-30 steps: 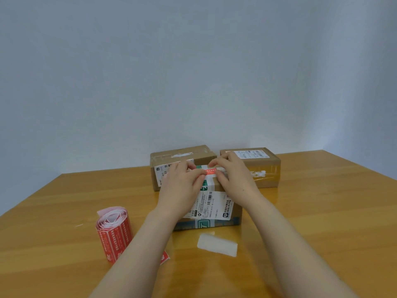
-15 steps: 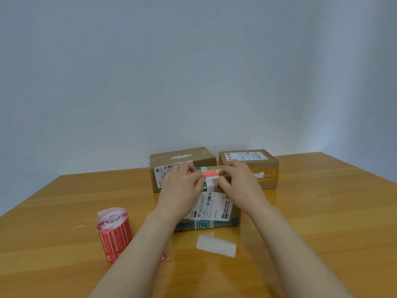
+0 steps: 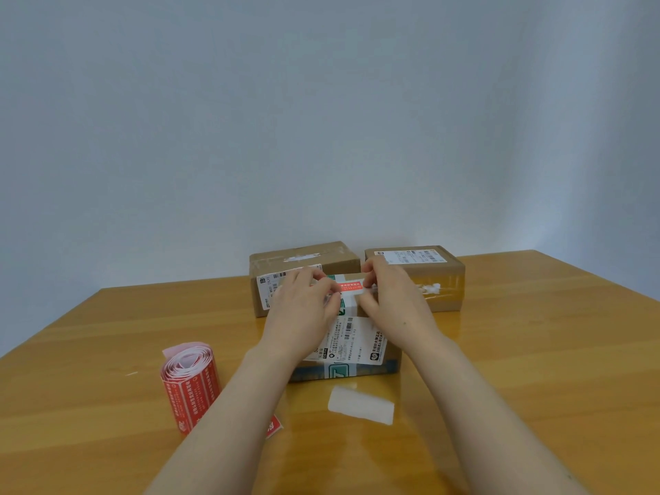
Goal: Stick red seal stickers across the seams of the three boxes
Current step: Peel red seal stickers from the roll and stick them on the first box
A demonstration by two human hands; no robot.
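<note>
1. Left hand [image 3: 303, 309] and right hand [image 3: 396, 301] each pinch one end of the red seal sticker [image 3: 351, 286]. It has white print, too small to read.
2. The sticker is over the far top edge of the front box [image 3: 392, 353]; can't tell if it's stuck down.
3. Front box has a white shipping label [image 3: 351, 339] with barcodes and Chinese text, unreadable, plus green-white printed tape [image 3: 339, 371].
4. Back-left box [image 3: 303, 253] and back-right box [image 3: 443, 280] both carry barcode labels.
5. Sticker roll [image 3: 191, 384], red with white Chinese characters, stands on the table [image 3: 535, 351] to the left.
6. White backing strip [image 3: 360, 405] lies in front of the box, and a red scrap [image 3: 273, 426] lies by the left forearm.
</note>
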